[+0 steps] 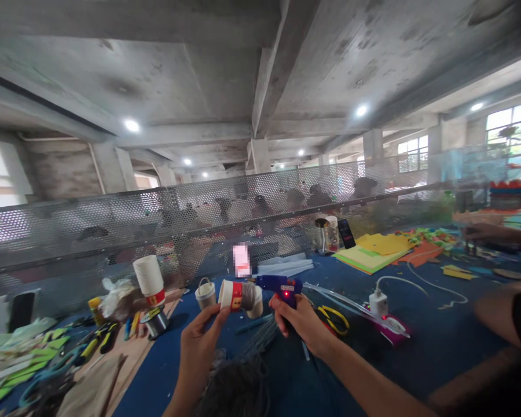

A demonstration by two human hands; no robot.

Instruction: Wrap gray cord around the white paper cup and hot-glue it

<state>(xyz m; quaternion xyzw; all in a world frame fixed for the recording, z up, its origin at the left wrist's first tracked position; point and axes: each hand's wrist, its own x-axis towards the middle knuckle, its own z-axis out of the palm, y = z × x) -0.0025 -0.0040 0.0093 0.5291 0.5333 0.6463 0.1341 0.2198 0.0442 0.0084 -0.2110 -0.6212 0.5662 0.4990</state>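
My left hand holds a paper cup on its side, white with a red band and a grey wrap around its lower part. My right hand grips a blue hot glue gun whose red light is on. The gun's nozzle points left and touches the cup's grey end. Both hands are raised above a blue table.
A stack of paper cups, a small cup with a handle, pliers and green foam pieces lie at left. Yellow scissors, a white plug with cable, and coloured foam sheets are at right. Another person's arm enters from the right. A perforated metal screen runs behind.
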